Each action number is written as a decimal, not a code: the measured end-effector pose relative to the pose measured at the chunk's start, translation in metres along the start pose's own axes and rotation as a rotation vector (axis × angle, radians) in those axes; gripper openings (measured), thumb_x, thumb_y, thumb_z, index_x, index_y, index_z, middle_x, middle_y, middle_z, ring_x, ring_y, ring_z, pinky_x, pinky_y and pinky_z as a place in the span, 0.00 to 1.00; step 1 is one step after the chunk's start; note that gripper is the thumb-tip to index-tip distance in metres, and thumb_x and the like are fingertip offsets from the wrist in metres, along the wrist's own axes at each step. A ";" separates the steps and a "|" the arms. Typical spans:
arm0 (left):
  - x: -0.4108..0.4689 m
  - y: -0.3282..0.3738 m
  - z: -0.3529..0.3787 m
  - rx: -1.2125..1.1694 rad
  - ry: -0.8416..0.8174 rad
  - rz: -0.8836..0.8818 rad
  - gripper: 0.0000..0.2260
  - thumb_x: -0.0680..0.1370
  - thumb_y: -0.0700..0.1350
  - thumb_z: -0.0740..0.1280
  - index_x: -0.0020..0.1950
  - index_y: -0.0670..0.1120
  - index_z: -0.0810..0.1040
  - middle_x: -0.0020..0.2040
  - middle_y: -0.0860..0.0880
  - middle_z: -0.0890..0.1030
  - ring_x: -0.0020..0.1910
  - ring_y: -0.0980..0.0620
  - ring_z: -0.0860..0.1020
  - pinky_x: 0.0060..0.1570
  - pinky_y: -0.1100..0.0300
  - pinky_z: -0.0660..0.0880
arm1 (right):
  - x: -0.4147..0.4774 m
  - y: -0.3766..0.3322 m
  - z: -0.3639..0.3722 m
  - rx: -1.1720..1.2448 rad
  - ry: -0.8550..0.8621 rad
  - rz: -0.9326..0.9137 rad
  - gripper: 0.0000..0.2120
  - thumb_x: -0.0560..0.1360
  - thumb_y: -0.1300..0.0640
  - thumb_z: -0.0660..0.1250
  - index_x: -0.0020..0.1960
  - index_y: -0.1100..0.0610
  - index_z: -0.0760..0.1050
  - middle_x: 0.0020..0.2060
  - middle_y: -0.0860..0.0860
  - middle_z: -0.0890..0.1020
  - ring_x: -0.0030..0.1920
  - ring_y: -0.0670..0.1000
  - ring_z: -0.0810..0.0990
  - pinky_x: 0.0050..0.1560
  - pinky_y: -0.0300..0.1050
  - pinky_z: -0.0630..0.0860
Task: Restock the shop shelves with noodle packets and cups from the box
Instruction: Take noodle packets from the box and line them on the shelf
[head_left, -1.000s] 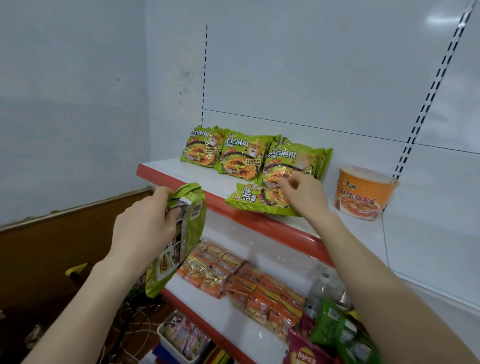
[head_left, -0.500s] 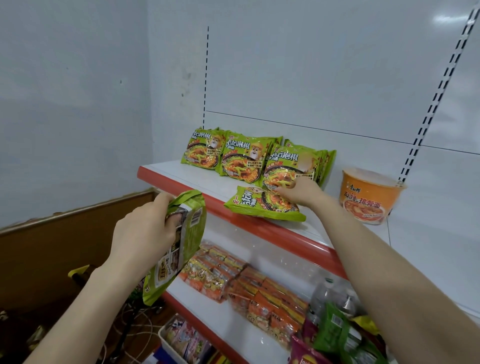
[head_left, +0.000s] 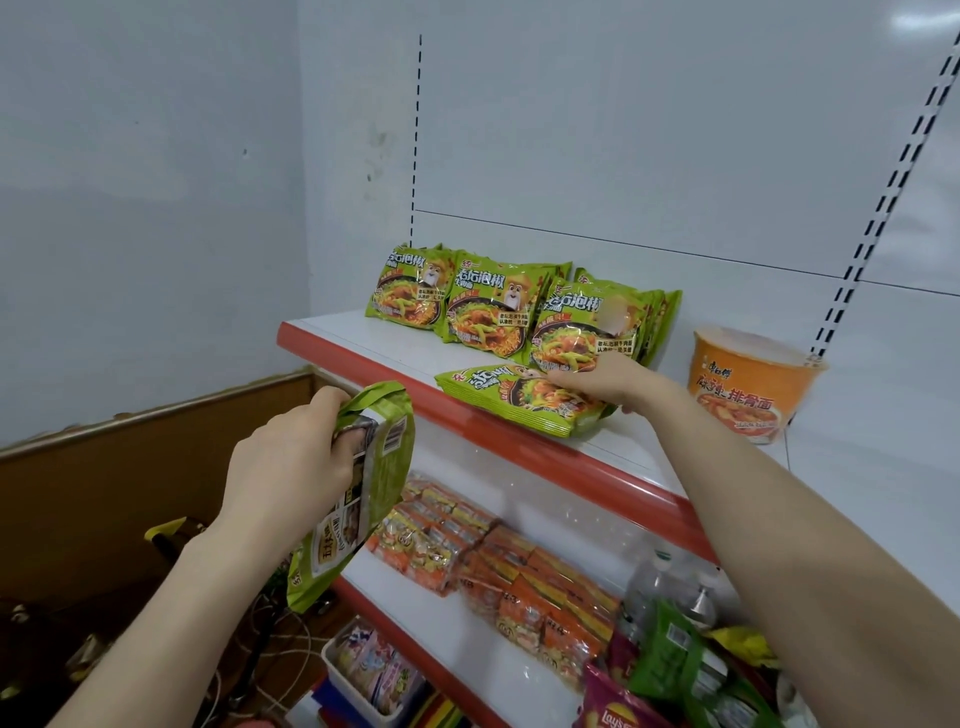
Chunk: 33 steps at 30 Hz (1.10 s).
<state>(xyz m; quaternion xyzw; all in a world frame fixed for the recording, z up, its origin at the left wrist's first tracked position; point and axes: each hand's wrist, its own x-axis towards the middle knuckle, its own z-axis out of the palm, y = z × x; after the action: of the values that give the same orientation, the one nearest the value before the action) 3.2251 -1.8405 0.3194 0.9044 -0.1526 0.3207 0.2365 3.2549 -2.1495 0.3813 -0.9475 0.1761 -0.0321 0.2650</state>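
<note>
Left of centre, the left hand curls its fingers round a green noodle packet. At centre, the right hand lies on a flat packet on the upper shelf; whether its fingers grip cannot be told.
</note>
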 end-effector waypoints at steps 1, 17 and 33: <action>0.000 0.000 0.000 0.001 0.000 -0.003 0.12 0.78 0.49 0.62 0.59 0.46 0.71 0.41 0.48 0.79 0.37 0.46 0.75 0.28 0.60 0.64 | -0.001 0.000 0.000 0.034 -0.012 0.037 0.34 0.72 0.38 0.65 0.64 0.65 0.69 0.59 0.58 0.74 0.56 0.59 0.75 0.51 0.49 0.74; 0.003 -0.026 -0.002 0.002 0.000 -0.010 0.13 0.78 0.50 0.61 0.60 0.46 0.71 0.38 0.52 0.75 0.36 0.48 0.73 0.27 0.61 0.62 | -0.015 -0.012 -0.002 0.539 -0.203 0.195 0.15 0.70 0.45 0.71 0.35 0.54 0.70 0.22 0.47 0.75 0.18 0.42 0.64 0.17 0.31 0.60; 0.080 -0.164 -0.005 -0.034 -0.057 0.137 0.14 0.78 0.50 0.61 0.62 0.47 0.71 0.40 0.50 0.78 0.42 0.45 0.78 0.32 0.57 0.68 | 0.049 -0.147 0.097 0.959 0.338 -0.064 0.27 0.76 0.50 0.65 0.68 0.64 0.63 0.50 0.56 0.76 0.22 0.43 0.77 0.26 0.34 0.77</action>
<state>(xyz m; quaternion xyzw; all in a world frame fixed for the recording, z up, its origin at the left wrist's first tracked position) 3.3527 -1.7099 0.3205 0.8964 -0.2263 0.3078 0.2248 3.3623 -2.0015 0.3720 -0.7057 0.1530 -0.2703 0.6369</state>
